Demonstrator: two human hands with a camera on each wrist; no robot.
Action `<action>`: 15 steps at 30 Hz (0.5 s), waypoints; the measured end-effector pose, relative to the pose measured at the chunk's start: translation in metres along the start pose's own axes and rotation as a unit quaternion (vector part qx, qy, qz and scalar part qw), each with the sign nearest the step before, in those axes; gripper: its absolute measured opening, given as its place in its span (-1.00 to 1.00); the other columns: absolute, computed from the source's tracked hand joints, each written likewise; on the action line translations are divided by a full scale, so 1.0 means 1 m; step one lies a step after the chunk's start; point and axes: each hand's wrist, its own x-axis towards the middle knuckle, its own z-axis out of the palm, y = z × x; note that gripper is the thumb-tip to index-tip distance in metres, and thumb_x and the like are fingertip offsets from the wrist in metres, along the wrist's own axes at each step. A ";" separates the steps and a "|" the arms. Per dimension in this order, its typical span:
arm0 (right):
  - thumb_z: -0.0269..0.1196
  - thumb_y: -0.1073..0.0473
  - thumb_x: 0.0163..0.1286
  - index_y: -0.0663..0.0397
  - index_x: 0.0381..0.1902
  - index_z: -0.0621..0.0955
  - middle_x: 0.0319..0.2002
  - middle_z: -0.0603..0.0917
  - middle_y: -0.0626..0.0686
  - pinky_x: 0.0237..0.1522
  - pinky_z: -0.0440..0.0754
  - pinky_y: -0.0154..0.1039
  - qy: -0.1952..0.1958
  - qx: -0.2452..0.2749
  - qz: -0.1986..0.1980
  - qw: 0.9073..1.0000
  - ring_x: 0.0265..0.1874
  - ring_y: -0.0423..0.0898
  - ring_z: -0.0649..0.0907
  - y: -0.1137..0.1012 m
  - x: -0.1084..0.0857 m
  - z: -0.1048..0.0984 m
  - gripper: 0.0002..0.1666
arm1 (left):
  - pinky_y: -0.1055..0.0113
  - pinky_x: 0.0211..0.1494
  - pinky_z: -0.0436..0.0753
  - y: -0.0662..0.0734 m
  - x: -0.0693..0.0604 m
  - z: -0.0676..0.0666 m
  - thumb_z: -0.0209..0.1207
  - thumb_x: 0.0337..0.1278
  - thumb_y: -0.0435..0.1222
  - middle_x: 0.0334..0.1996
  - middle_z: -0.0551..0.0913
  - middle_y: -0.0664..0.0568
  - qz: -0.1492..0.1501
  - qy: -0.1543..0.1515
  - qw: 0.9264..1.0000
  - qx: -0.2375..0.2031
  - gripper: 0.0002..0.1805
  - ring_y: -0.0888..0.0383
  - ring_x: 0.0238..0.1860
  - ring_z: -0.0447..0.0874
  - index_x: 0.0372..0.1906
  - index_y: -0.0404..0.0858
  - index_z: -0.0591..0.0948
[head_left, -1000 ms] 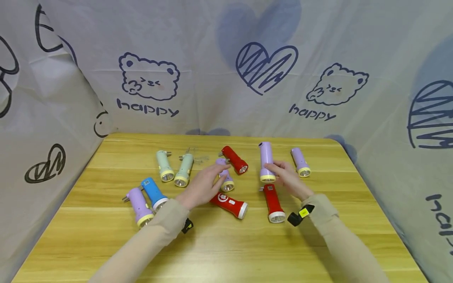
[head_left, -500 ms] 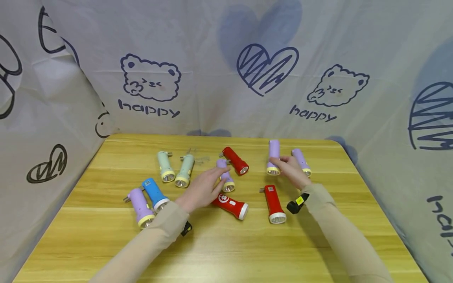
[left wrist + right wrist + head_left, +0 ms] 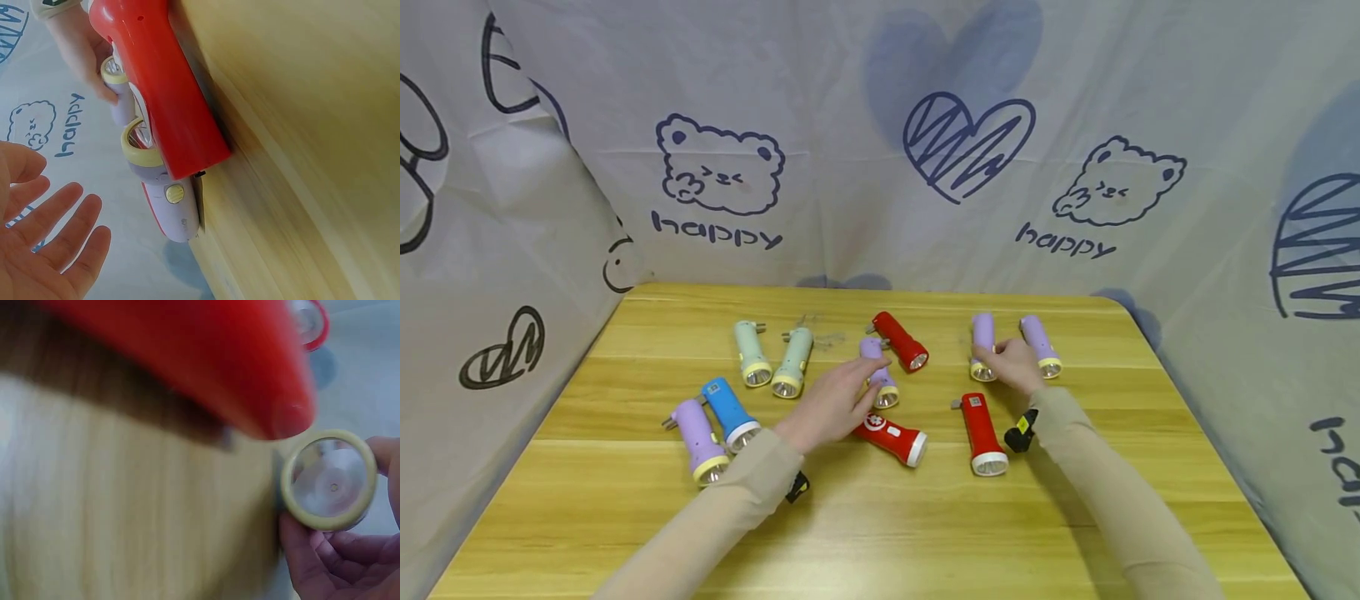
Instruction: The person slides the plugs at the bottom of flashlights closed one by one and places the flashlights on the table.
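Observation:
My right hand [image 3: 1017, 367] holds a purple flashlight [image 3: 983, 332] with a yellow head between thumb and fingers, at the table's back right. Its clear lens [image 3: 331, 481] faces the camera in the right wrist view. Just right of it lies another purple flashlight [image 3: 1037, 340]. My left hand [image 3: 831, 400] hovers near a purple flashlight [image 3: 874, 350] in the middle and partly covers it. In the left wrist view, the fingers [image 3: 59, 240] are spread and hold nothing. A red flashlight [image 3: 895, 440] with a white head lies beneath that hand, its tail end hidden.
Another red flashlight [image 3: 979, 423] lies in front of my right hand, and a third red flashlight [image 3: 898, 340] farther back. Two pale green flashlights [image 3: 795, 354], a blue flashlight [image 3: 726, 408] and a purple flashlight [image 3: 696, 433] lie left. White cloth [image 3: 850, 225] hangs behind the wooden table [image 3: 880, 533].
My right hand has carried the purple flashlight to the right and lowered it beside the other purple one. My left hand has barely moved.

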 end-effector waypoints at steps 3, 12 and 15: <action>0.20 -0.21 0.37 0.05 -0.63 0.48 -0.69 0.39 -0.09 -0.49 0.36 -0.30 0.001 -0.023 0.005 1.000 -0.60 -0.11 0.39 0.002 0.001 0.002 -0.46 | 0.05 0.37 0.59 0.000 0.000 0.000 0.08 0.48 -0.27 0.28 0.62 -0.12 -0.001 -0.005 1.000 0.003 -0.56 -0.06 0.29 0.62 0.37 -0.24 0.47; 0.21 -0.23 0.38 0.04 -0.64 0.43 -0.72 0.36 -0.06 -0.57 0.34 -0.29 0.030 -0.067 -0.020 0.997 -0.67 -0.10 0.41 0.002 0.005 0.006 -0.43 | 0.05 0.41 0.55 0.001 0.002 0.002 0.07 0.49 -0.26 0.29 0.61 -0.11 -0.006 -0.018 1.000 0.003 -0.55 -0.06 0.30 0.60 0.39 -0.22 0.46; 0.18 -0.23 0.41 0.15 -0.52 0.54 -0.64 0.49 0.03 -0.54 0.39 -0.26 0.034 -0.075 -0.024 0.996 -0.61 -0.05 0.48 0.002 0.005 0.007 -0.43 | 0.04 0.40 0.56 0.001 0.002 0.003 0.07 0.49 -0.26 0.28 0.62 -0.11 -0.006 -0.016 1.000 0.003 -0.55 -0.07 0.29 0.61 0.38 -0.22 0.47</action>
